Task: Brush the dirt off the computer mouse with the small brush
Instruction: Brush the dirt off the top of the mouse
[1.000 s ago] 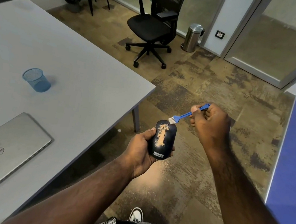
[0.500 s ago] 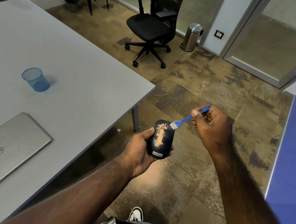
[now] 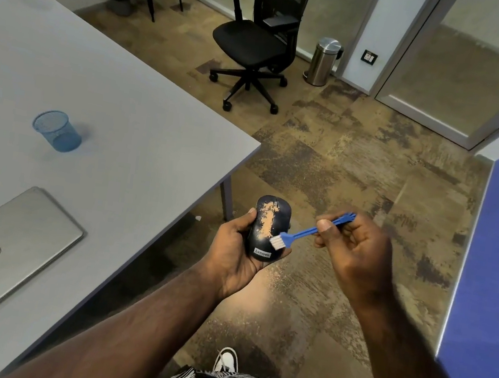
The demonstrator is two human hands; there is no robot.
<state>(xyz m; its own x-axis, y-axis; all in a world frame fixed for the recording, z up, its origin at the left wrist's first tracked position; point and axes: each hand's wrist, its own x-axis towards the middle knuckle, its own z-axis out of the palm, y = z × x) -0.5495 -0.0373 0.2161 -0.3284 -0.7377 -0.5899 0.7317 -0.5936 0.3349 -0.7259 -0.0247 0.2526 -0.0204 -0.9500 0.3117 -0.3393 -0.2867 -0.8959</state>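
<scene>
The grey bench (image 3: 117, 111) carries a closed silver laptop (image 3: 2, 252) near its front edge and, well apart from it, a blue mesh cup (image 3: 56, 131); what the cup holds, if anything, is hard to tell from here. Beyond the bench stand a black chair (image 3: 257, 44) and a steel bin (image 3: 324, 60). Over the floor beside the bench, the left hand (image 3: 232, 251) grips the dark mouse (image 3: 268, 227), streaked with tan dirt. The right hand (image 3: 358, 250) pinches the blue brush (image 3: 310, 231), its white bristles touching the mouse's lower right.
</scene>
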